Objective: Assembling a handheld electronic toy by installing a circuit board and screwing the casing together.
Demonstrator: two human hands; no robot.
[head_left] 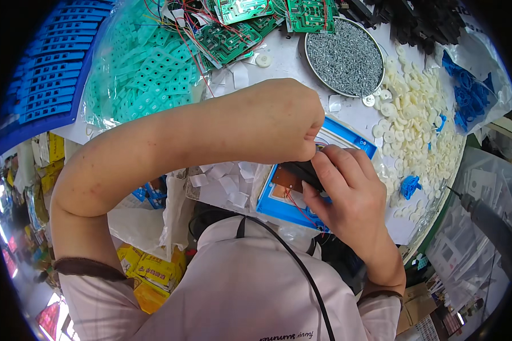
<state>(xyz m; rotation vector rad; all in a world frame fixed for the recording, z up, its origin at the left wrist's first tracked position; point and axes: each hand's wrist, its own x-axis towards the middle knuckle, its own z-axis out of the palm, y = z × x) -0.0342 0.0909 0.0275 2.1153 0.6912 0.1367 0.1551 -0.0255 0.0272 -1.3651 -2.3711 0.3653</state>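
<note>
Right-hand grip [350, 184] is closed down, thumb and fingers pinched around a black piece [302, 171] over a blue-edged tray [284, 212], just right of center in the frame. Left-hand grip [302, 122] is curled up right beside it, back of the hand facing up, so I can't tell if it's got hold of anything. There's a copper-colored plate [286, 178] in the tray plus some thin red wire.

The surface [267, 74] is pretty loaded, lol. Teal plastic pieces [159, 77] sit upper left, with blue slotted parts [54, 68] farther out that way. Green circuit boards [230, 42] are up top, next to a round dish [307, 57] full of little metal bits. Off-white discs [409, 108] spread down the right side, and white paper squares [227, 184] lie left of the tray.
</note>
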